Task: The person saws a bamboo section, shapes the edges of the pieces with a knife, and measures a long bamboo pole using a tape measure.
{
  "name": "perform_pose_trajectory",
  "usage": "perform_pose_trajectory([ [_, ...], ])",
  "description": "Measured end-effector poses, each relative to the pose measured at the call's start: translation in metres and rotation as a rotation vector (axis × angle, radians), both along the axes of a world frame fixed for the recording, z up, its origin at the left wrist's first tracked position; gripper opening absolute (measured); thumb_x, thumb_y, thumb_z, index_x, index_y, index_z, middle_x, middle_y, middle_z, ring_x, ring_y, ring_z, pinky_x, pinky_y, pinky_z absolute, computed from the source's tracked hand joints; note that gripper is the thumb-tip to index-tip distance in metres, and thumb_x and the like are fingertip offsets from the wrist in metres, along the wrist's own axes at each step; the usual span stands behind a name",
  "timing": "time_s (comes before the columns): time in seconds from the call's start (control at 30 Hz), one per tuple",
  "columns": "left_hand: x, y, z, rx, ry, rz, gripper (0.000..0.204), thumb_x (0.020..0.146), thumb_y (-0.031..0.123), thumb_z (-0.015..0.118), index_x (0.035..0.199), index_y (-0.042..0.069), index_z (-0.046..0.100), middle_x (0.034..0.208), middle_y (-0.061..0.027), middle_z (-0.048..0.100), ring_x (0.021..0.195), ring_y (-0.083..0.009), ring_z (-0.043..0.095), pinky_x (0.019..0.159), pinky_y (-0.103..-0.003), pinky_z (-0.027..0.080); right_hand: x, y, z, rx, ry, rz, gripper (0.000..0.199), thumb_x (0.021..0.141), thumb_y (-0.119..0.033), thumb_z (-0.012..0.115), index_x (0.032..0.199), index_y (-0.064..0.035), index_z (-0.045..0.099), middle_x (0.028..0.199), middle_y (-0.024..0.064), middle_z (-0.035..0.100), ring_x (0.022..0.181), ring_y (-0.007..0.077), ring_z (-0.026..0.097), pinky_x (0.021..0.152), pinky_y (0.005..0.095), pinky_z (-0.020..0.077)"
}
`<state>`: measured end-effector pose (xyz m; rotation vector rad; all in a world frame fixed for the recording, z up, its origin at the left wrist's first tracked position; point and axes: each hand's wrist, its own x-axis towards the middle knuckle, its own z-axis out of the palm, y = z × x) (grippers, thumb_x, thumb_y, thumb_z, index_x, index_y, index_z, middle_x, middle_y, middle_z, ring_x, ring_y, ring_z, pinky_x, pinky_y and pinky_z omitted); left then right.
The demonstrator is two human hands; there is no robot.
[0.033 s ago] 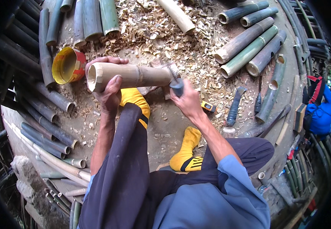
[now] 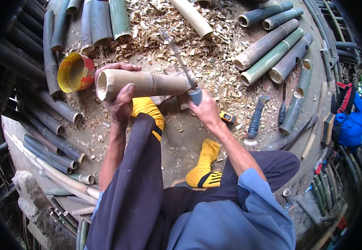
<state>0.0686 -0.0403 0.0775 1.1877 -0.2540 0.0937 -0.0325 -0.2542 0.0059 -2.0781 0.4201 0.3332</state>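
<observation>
My left hand (image 2: 121,102) is wrapped round the near-left end of a peeled bamboo section (image 2: 141,83). This pale tube lies almost level, its hollow, trimmed mouth facing left and a node ring at mid-length. Its right end meets a wooden block (image 2: 183,100), mostly hidden beneath it. In my right hand (image 2: 208,110) is the grey handle of a knife (image 2: 176,53). The long blade points up and away to the left, passing close by the tube's right end; whether it touches the bamboo I cannot tell. Pale shavings (image 2: 147,31) are heaped beyond.
A yellow-and-red tub (image 2: 73,75) stands left of my left hand. Cut bamboo tubes (image 2: 268,43) lie far right, others (image 2: 101,25) far left. Right of my right hand are a tape measure (image 2: 227,117), a dark-handled tool (image 2: 256,118) and a chisel (image 2: 282,108).
The knife blade has swung outward and away, now showing its length over the shavings. My right hand has shifted slightly right and nearer. My left hand and the bamboo section hardly moved.
</observation>
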Motion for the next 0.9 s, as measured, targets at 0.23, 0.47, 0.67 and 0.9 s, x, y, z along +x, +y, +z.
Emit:
perform_pose_trajectory([
  [0.23, 0.001, 0.030, -0.010, 0.107, -0.088, -0.020, 0.056, 0.063, 0.011, 0.069, 0.112, 0.000, 0.045, 0.100, -0.0148, 0.053, 0.097, -0.0262, 0.053, 0.089, -0.043, 0.048, 0.007, 0.007, 0.086, 0.099, -0.344, -0.051, 0.033, 0.078, -0.017, 0.070, 0.100, -0.0010, 0.051, 0.074, 0.0123, 0.064, 0.064, 0.0217, 0.066, 0.058, 0.0309, 0.0519],
  [0.47, -0.003, 0.014, 0.022, 0.265, 0.267, 0.000, 0.065, 0.055, 0.014, 0.072, 0.115, -0.001, 0.051, 0.105, -0.0117, 0.055, 0.095, -0.0196, 0.055, 0.085, -0.031, 0.045, -0.006, 0.000, 0.009, 0.043, -0.157, 0.065, 0.036, 0.079, -0.021, 0.069, 0.098, 0.0010, 0.048, 0.078, 0.0196, 0.065, 0.073, 0.0290, 0.067, 0.062, 0.0388, 0.0547],
  [0.67, 0.006, -0.019, 0.015, -0.127, 0.085, 0.312, 0.045, 0.075, 0.005, 0.058, 0.117, 0.002, 0.041, 0.099, -0.0152, 0.054, 0.087, -0.0281, 0.059, 0.082, -0.050, 0.051, 0.001, 0.007, 0.073, 0.050, -0.222, 0.013, 0.040, 0.082, -0.019, 0.067, 0.111, 0.0008, 0.046, 0.082, 0.0172, 0.065, 0.076, 0.0267, 0.068, 0.064, 0.0361, 0.0537],
  [0.9, -0.005, -0.014, 0.007, -0.126, 0.078, 0.250, 0.037, 0.076, 0.006, 0.056, 0.111, 0.003, 0.044, 0.096, -0.0119, 0.052, 0.094, -0.0272, 0.057, 0.088, -0.054, 0.048, -0.002, 0.012, 0.032, -0.062, -0.512, -0.023, 0.037, 0.081, -0.017, 0.067, 0.105, 0.0006, 0.044, 0.077, 0.0165, 0.063, 0.068, 0.0284, 0.067, 0.058, 0.0365, 0.0537],
])
